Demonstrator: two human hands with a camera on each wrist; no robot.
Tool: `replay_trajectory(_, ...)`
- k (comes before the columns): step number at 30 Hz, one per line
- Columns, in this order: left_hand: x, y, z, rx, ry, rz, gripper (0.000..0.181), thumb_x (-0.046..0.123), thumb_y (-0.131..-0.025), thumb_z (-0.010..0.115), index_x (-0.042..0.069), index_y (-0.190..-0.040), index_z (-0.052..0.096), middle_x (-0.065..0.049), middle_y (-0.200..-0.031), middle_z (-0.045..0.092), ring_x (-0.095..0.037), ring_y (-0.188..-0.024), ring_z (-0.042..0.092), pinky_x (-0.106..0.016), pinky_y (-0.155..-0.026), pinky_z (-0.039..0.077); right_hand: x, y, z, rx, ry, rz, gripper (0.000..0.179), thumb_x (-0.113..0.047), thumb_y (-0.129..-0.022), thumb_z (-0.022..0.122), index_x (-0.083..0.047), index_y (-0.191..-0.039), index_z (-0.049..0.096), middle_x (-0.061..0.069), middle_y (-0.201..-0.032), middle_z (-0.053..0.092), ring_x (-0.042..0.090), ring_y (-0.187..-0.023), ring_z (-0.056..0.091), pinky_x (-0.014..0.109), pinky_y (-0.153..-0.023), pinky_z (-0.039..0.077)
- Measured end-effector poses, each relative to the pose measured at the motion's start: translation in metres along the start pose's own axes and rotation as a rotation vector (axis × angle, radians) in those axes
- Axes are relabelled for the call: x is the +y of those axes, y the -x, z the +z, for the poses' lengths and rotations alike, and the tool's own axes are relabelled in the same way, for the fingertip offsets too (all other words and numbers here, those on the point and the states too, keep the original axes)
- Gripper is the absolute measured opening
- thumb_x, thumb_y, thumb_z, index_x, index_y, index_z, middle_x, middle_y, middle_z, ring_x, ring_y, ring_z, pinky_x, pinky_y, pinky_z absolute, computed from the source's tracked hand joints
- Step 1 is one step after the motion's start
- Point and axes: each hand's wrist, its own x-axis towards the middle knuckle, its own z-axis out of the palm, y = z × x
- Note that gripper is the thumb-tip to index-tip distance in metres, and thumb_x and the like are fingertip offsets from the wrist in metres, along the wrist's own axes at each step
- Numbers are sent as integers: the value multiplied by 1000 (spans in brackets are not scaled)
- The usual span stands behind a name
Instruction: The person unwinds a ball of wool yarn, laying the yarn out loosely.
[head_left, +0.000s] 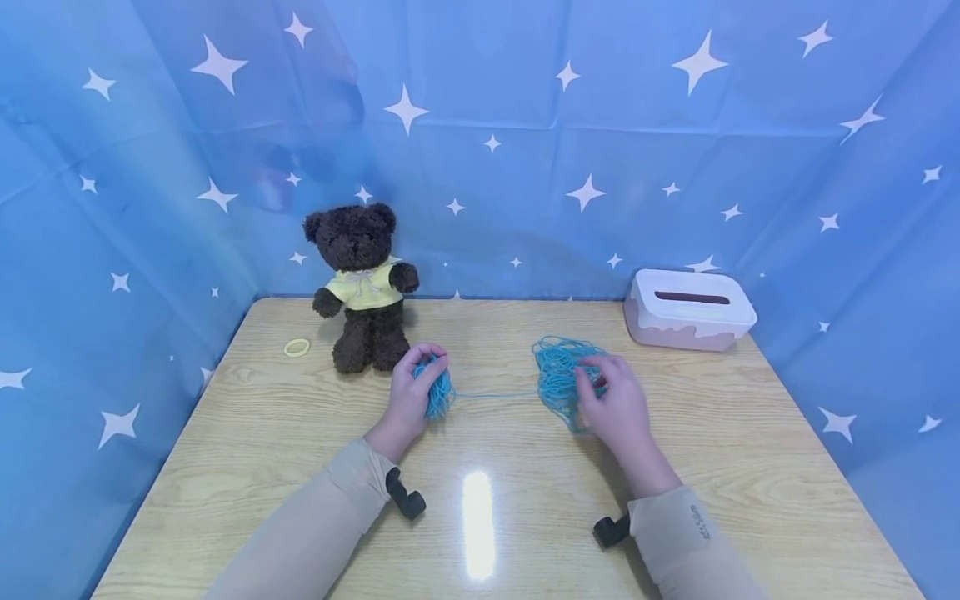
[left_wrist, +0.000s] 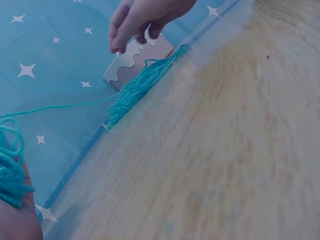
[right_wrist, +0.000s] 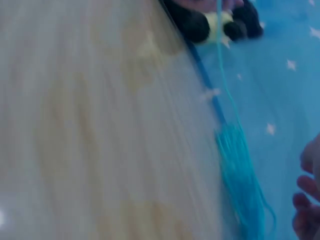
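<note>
My left hand grips a small bundle of blue yarn, its thumb and fingers curled round it. From that bundle a single yarn strand runs right to a larger loose pile of the same yarn lying on the table. Above the right part of this pile hangs my right hand, fingers loosely bent with nothing between them. In the left wrist view a gap shows between the right hand and the pile. The right wrist view shows the right fingers beside the pile.
A dark brown teddy bear in a yellow top stands behind my left hand. Left of it lies a pale yellow ring. A white and pinkish tissue box sits at the back right, before a blue star-patterned curtain.
</note>
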Motion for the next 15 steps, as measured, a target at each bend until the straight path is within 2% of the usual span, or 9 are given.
replay_trajectory(3,0,0,0,-4,1,1,26,9,-108,62,-14,-118,57,6,-90,63,-7,-71,58,-19,-65,51,-15,3,13,-99,-76,-67,27,-15,-104,74,-2,-128,75,19,-124,75,22,-82,71,33,-74,60)
replay_trajectory(5,-1,-1,0,-5,3,3,27,9,-107,62,-15,-117,57,5,-89,63,-7,-71,58,-19,-65,51,-26,5,21,-179,-116,-85,33,-18,-105,74,-4,-135,73,18,-127,75,19,-84,71,31,-76,62)
replay_trajectory(11,-1,-1,-1,-9,9,8,29,10,-107,63,-17,-118,56,5,-89,63,-7,-72,58,-19,-65,51,-61,9,41,-427,-183,-78,50,-30,-109,70,-8,-154,61,14,-141,72,13,-90,72,28,-81,62)
replay_trajectory(15,-1,-1,0,-11,13,11,32,10,-107,62,-19,-119,54,5,-91,63,-7,-74,58,-18,-67,51,-76,9,56,-514,-196,-92,54,-33,-110,68,-9,-157,58,10,-148,71,10,-90,73,25,-78,61)
